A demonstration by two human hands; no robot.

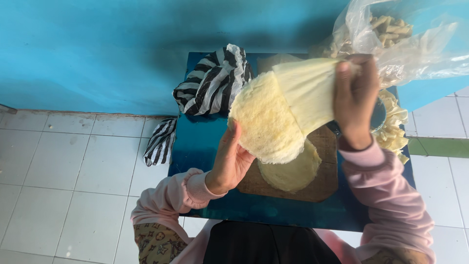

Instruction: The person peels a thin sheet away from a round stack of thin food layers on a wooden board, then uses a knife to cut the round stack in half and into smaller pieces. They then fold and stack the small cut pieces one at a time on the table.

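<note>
Beyond both hands a blue wall [122,49] fills the background, with white floor tiles [63,166] out past the left hand. Under the hands sits a low blue table [195,142], and on it, just below them, a wooden cutting board [325,188] carrying another pale yellow round [293,173]. Above the right hand hangs a clear plastic bag [415,44] with cut pale strips inside; more cut strips [393,127] are heaped just beyond the right wrist. Up and away from the left hand lies a black-and-white striped bag [212,83]. Held up between the hands is a pale yellow sheet [268,122], thin, floppy and fuzzy-faced, folding over on itself; it looks light and soft, likely to tear if tugged, so the edges seem the best place to grip it. The right hand [354,102] is closed over its upper edge, thumb in front. The left hand [229,161] is spread open, fingers flat against the sheet's lower left rim, supporting it. The hanging bag crowds the space right above the right hand.
</note>
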